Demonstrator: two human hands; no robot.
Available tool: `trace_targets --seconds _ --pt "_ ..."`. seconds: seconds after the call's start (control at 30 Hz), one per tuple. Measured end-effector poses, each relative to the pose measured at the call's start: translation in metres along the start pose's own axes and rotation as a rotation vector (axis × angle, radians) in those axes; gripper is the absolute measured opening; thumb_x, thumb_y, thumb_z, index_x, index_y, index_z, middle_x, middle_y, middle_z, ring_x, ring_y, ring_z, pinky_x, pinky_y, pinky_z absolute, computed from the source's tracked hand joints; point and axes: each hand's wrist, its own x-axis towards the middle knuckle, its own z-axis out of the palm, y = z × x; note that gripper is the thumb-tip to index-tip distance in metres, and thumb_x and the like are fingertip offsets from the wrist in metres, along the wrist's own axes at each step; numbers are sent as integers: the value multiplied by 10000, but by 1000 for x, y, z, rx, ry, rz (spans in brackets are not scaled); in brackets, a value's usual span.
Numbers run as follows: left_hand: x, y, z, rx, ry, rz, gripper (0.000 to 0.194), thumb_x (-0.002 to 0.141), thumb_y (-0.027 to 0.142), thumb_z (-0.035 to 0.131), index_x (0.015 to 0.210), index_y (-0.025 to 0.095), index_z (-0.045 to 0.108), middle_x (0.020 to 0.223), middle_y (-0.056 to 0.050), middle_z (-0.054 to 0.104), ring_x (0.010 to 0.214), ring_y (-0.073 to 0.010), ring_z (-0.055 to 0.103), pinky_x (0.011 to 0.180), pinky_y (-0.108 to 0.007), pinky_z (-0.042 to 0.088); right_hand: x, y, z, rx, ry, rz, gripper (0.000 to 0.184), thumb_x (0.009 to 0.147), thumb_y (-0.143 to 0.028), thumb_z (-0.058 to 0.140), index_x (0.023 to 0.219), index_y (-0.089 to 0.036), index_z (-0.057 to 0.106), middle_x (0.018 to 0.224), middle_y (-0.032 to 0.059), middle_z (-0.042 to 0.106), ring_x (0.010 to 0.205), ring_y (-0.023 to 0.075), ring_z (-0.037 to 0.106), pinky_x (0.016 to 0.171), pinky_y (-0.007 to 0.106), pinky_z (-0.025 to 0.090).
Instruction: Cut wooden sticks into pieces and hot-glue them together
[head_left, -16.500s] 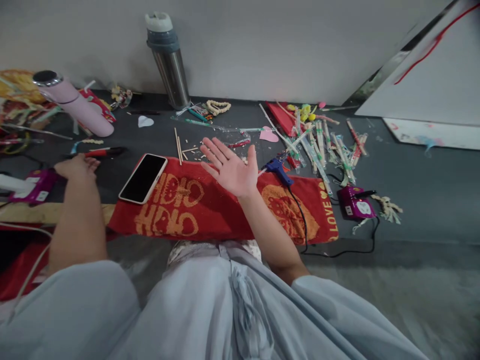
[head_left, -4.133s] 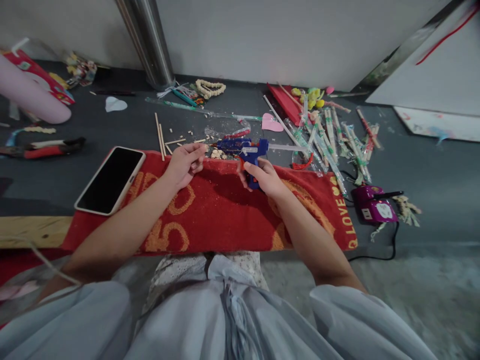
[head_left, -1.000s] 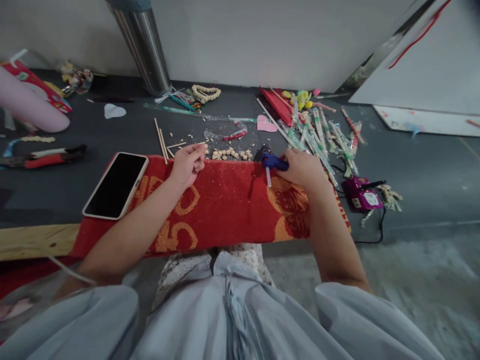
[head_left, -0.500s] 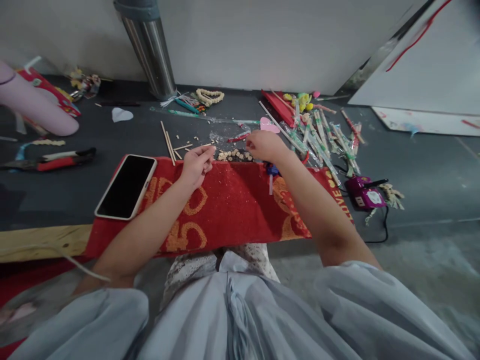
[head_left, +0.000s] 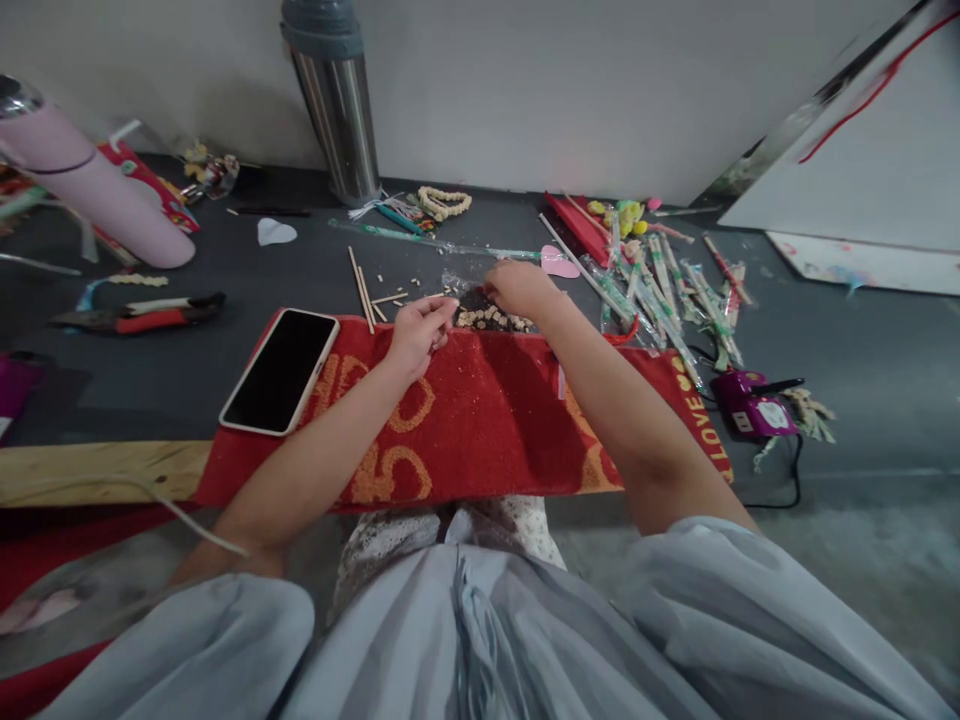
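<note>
Red towel (head_left: 487,425) nearside of both hands; a tug could disturb pieces at its far edge.
Right hand (head_left: 521,288) curls fingertips-down; cannot tell whether it grips anything. Left hand (head_left: 417,336) pinches thumb to forefinger, contents too small to read. Translucent stick (head_left: 561,382) nearside of the right hand; a dropping wrist might knock it. Pale chips (head_left: 491,319) cluster between the hands, apparently loose; a brushing knuckle would likely scatter them.
</note>
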Motion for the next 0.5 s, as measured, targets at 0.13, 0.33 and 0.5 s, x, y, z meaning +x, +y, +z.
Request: trace_targets --seconds 0.13,0.33,0.5 --pt "1 -1 -1 20 1 4 152 856 61 590 722 129 614 455 69 505 333 -8 282 357 -157 195 0 -1 0 0 -7 -11 303 874 -140 456 1063 -93 688 1139 183 689 1049 270 616 831 347 433" --pt "2 -2 -2 44 2 0 152 860 78 588 721 139 606 467 69 494 341 -10 275 368 -166 188 -7 1 -5 63 39 46 327 882 -139 404 1070 -70 662 1108 212 685 985 282 626 806 356 425" --pt "2 -2 -2 46 -15 6 151 857 89 598 714 138 601 474 69 492 345 -6 277 372 -159 195 -25 -4 -13 158 134 74 266 807 -125 441 938 -109 672 949 159 713 858 252 616 750 338 402"
